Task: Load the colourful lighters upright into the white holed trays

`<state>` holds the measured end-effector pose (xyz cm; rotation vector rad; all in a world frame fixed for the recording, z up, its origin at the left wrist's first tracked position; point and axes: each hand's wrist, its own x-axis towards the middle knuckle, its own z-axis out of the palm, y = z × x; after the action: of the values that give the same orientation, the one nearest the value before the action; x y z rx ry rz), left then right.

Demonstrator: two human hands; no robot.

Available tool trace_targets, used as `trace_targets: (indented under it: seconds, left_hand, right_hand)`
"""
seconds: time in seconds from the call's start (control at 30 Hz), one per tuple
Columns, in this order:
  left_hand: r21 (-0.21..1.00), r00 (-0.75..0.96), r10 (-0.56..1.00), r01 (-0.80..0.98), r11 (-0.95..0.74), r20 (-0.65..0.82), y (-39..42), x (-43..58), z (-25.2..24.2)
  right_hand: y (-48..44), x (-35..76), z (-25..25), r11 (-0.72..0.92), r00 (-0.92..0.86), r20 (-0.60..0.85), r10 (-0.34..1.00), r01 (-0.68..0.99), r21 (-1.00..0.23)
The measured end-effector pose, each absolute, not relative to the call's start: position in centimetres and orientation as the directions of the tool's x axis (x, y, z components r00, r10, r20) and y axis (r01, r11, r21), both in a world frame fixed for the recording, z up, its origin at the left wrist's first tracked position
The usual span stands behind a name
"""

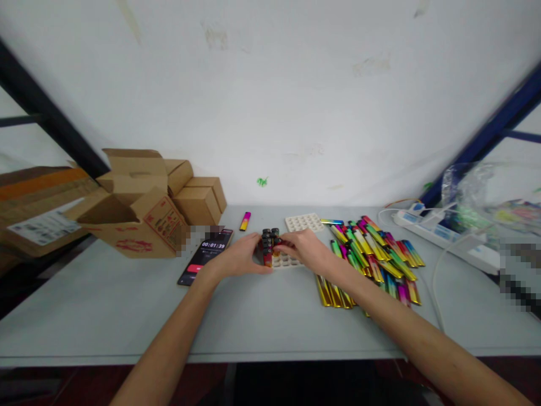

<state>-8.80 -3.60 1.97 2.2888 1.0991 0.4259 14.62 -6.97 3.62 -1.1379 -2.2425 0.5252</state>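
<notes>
A white holed tray (286, 260) lies on the grey table (105, 304), with several upright lighters (269, 239) with black tops standing in its left end. My left hand (240, 256) curls around the left side of those lighters. My right hand (306, 248) is closed over the tray from the right, its fingertips pinching a lighter next to the black tops. A heap of shiny multicoloured lighters (374, 248) lies right of my right hand, with gold ones (333, 293) nearer me.
A second holed tray (303, 221) lies behind. A single pink-yellow lighter (245, 221) and a phone (205, 256) showing a timer lie to the left. Open cardboard boxes (135, 208) stand at far left. A white power strip (439, 228) with cables and a plastic bag (490, 192) sit at right.
</notes>
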Motion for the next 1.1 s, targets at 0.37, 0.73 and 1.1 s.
trace_targets:
  seconds: [0.37, 0.73, 1.1]
  left_hand:
    - [0.564, 0.615, 0.789, 0.647, -0.514, 0.014, -3.5, -8.8, 2.1]
    - [0.23, 0.553, 0.825, 0.794, -0.563, 0.114, -4.1, -9.0, 2.4]
    - [0.162, 0.422, 0.906, 0.897, -0.412, -0.03, -4.7, -9.2, 2.6]
  right_hand:
    - [-7.5, 15.0, 3.7, 0.546, -0.464, 0.287, 0.838, 0.728, -0.414]
    - [-10.8, 24.1, 3.9, 0.371, -0.219, 0.352, 0.91, 0.807, -0.459]
    - [-11.8, 24.5, 5.2, 0.345, -0.159, 0.431, 0.888, 0.851, -0.396]
